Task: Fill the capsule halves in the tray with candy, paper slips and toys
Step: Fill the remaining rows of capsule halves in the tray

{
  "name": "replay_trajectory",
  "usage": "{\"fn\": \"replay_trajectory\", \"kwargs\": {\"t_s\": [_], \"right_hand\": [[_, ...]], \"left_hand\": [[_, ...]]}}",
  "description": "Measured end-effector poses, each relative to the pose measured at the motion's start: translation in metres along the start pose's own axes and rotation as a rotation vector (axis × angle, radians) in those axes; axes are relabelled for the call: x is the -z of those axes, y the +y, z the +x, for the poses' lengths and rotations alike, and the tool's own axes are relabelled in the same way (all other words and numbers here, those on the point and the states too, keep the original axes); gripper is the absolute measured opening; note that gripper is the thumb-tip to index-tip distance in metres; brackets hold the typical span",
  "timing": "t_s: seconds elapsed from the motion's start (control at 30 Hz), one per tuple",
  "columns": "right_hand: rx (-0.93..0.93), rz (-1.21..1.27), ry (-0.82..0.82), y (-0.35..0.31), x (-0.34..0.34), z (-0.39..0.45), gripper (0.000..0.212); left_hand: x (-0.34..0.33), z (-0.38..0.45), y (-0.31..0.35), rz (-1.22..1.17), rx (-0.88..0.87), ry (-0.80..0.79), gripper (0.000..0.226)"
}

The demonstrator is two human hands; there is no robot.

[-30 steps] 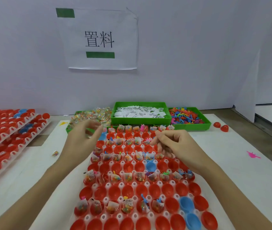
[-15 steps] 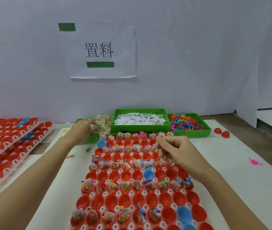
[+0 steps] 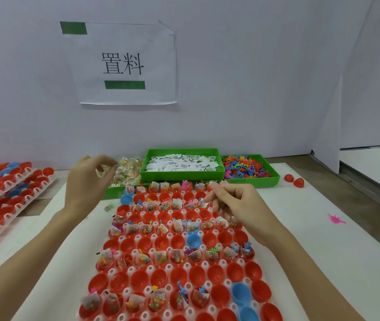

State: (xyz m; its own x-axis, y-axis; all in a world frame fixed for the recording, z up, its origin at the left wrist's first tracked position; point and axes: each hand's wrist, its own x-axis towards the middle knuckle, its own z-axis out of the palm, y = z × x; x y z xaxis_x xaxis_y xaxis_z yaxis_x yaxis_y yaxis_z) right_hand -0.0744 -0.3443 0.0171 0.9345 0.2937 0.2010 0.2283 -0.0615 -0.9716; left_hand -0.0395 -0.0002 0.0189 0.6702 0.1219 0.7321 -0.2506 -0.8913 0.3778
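Observation:
A white tray (image 3: 204,265) of red capsule halves (image 3: 177,242), a few of them blue, lies in front of me. Alternate rows hold candy, slips and toys. Behind it stand a candy packet pile (image 3: 128,170), a green bin of paper slips (image 3: 182,162) and a green bin of toys (image 3: 245,167). My left hand (image 3: 84,181) is raised beside the candy pile and pinches a clear candy packet (image 3: 102,170). My right hand (image 3: 235,202) hovers over the tray's far right rows with curled fingers, its fingertips pinching a small packet at a filled half.
Stacked trays of red halves (image 3: 3,188) sit at the left. Two loose red halves (image 3: 294,179) and a pink toy (image 3: 336,220) lie on the white mat at the right. A stray candy (image 3: 108,207) and a blue half (image 3: 127,199) sit by the tray's far left corner.
My left hand went from the tray's far left corner to the candy pile and has lifted off it with a packet. My right hand has stayed over the far right rows.

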Motion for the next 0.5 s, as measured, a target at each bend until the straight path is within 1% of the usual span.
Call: {"fn": "replay_trajectory", "kwargs": {"t_s": [0.07,0.23,0.27,0.33,0.4,0.5], "right_hand": [[-0.001,-0.016,0.006,0.002,0.002,0.002,0.038],[-0.022,-0.034,0.041,0.009,0.006,0.005,0.039],[-0.026,-0.042,0.059,0.009,0.006,0.006,0.037],[-0.005,-0.103,0.125,0.011,0.005,0.006,0.027],[0.066,-0.271,0.226,0.014,0.005,0.009,0.015],[0.126,-0.425,0.304,0.018,0.001,0.017,0.013]], "left_hand": [[0.006,-0.020,0.018,-0.143,-0.016,0.021,0.007],[0.014,-0.069,0.054,-0.464,0.009,-0.005,0.013],[0.015,-0.073,0.058,-0.489,0.001,-0.008,0.015],[0.021,-0.075,0.062,-0.505,-0.033,-0.026,0.022],[0.028,-0.070,0.062,-0.482,-0.083,-0.021,0.030],[0.038,-0.066,0.057,-0.462,-0.140,-0.006,0.025]]}}
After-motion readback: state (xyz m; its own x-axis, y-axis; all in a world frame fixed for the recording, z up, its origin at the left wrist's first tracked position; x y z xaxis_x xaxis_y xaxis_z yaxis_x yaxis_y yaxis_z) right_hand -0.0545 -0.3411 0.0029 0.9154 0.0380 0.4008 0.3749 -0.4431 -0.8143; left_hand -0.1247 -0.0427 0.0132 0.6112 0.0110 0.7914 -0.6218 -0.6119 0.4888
